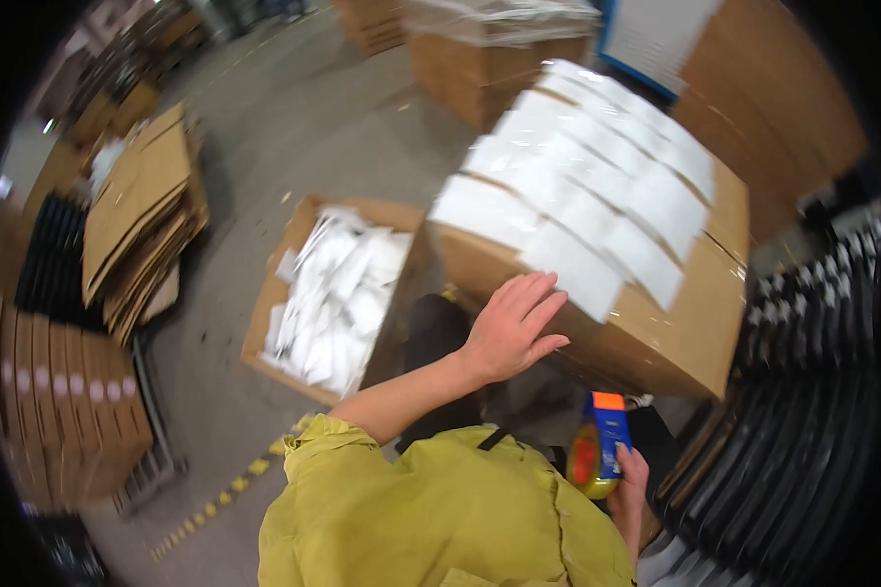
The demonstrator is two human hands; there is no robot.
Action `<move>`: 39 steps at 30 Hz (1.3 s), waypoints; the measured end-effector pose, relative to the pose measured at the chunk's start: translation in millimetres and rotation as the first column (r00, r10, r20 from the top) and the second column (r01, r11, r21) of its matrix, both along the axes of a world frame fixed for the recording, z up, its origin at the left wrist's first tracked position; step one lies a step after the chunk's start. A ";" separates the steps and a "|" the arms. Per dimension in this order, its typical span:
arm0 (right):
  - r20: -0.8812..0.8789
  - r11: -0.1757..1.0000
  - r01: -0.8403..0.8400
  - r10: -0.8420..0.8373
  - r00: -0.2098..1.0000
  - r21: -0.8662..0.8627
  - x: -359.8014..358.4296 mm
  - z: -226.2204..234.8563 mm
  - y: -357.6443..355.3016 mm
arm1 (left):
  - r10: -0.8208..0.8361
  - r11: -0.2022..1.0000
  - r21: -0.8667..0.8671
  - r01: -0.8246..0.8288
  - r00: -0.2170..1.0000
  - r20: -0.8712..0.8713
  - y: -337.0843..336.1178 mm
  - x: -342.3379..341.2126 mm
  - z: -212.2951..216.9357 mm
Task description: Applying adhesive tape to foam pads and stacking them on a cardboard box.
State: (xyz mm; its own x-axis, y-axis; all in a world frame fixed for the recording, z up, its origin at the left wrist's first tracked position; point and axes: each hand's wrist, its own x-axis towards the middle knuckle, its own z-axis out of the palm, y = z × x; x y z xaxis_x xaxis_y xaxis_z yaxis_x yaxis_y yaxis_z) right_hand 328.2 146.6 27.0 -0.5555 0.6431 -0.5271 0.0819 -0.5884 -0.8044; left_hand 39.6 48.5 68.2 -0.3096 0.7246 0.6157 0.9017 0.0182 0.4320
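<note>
My left hand is open, its fingers stretched out beside the near edge of a large cardboard box. Rows of overlapping white sheets cover much of that box's top, the nearest ones close to my fingertips. I cannot tell whether the hand touches them. Low on the right, my right hand is closed round a blue and orange tape dispenser with a yellowish roll, held near my body. An open carton filled with loose white flat pieces stands on the floor left of the box.
Stacked black items line the right side. Flattened cardboard is piled at the left, above a row of brown cartons beside a metal rack. Yellow-black tape marks the floor. A plastic-wrapped box stands behind.
</note>
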 end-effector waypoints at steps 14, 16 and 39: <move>0.398 0.987 -0.157 0.130 0.908 0.036 -67.0 -11.0 -10.9 | 0.979 0.197 -0.571 -0.797 0.190 0.073 -264.4 -162.3 -217.7; 0.430 0.987 -0.161 0.144 0.891 0.003 -78.4 -13.1 -10.2 | 0.985 0.154 -0.591 -0.792 0.173 0.025 -268.6 -195.5 -227.1; 0.553 0.960 -0.275 0.202 0.808 0.051 -111.6 -7.8 -19.7 | 0.968 0.247 -0.519 -0.818 0.188 0.164 -284.5 -224.4 -171.0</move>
State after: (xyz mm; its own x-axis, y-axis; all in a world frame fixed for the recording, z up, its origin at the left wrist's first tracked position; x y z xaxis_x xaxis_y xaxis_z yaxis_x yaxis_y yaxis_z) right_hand 216.6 126.9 19.2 -0.3513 0.6069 -0.7129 0.6467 -0.3933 -0.6535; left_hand -184.8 -236.0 -102.9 -0.9856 -0.1433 0.0899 -0.0797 0.8620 0.5006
